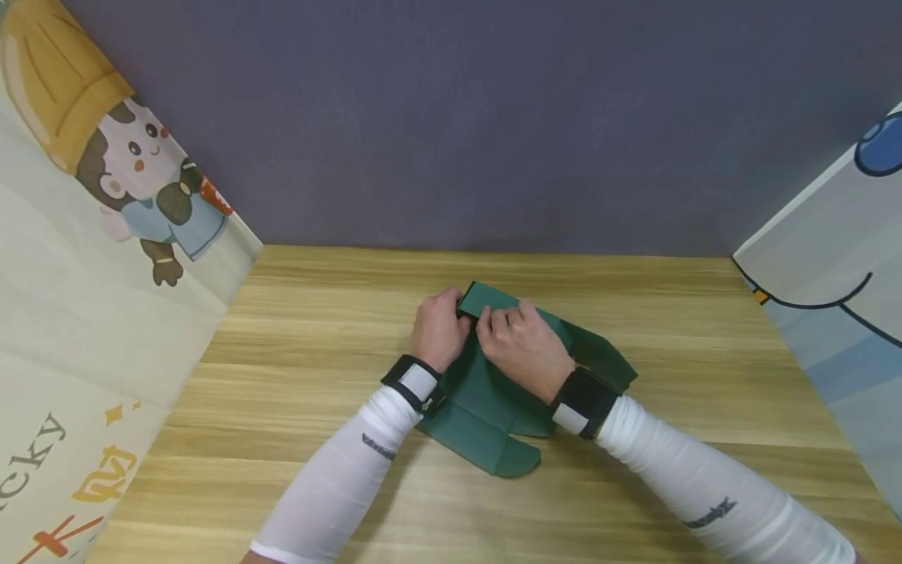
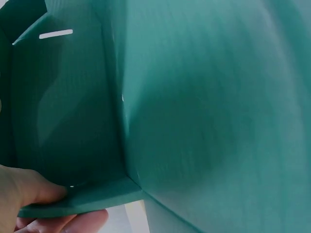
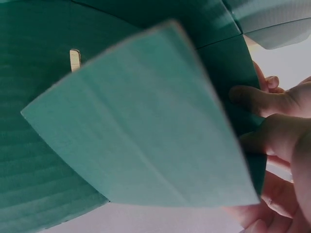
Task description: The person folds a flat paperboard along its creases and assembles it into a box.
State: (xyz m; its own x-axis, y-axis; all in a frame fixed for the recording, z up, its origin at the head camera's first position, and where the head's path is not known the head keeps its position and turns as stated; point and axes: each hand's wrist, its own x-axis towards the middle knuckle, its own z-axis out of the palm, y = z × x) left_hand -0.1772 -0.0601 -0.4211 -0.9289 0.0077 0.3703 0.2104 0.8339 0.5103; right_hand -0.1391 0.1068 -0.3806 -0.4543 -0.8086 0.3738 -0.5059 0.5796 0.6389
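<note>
Looked like you were mid-fold on that box (image 1: 486, 399), part-open on the worktop (image 1: 317, 329), left hand (image 1: 438, 329) and right hand (image 1: 524, 348) close together, both pinching its far-left panel (image 1: 488, 297), so next move probably called for tucking that panel down without creasing it.

Soft light, faint shadows, blurred wrist views

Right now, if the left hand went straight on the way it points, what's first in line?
Most likely the green cardboard box: the left hand grips its edge, so they're in contact. Exact depth ahead is unclear.
</note>
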